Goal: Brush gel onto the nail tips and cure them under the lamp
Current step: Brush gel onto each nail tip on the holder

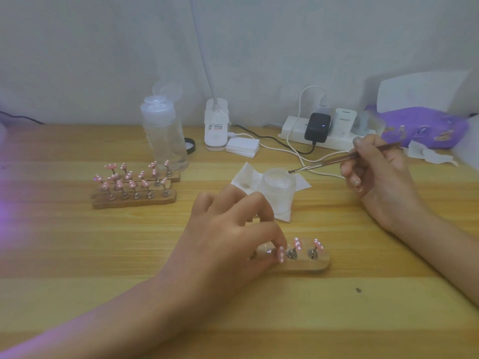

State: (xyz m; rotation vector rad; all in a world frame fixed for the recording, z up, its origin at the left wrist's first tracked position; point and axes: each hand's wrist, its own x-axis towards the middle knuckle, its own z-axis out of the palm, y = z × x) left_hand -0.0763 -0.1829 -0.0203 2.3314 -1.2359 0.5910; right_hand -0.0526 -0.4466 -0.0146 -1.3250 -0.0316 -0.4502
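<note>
My left hand (228,237) pinches a pink nail tip (281,253) on the near wooden holder (315,265). My right hand (381,177) has its fingers (353,174) curled round the brush (344,158), with the bristles at the rim of the gel jar (276,189) on the surface (363,320).

Holder (311,266) — left end under left hand (228,239), pinched nail tip (281,255) half covered, lamp neck (204,53) cropped above.

We count two hands, the left hand (228,234) and the right hand (381,177); one brush (337,159); one jar (278,187); one clear bottle (166,136). Three wooden holders (134,200) sit at nine o'clock. A fourth holder (311,265) at five o'clock bears two standing tips (296,243), with a third tip (281,253) at the left fingertips.
</note>
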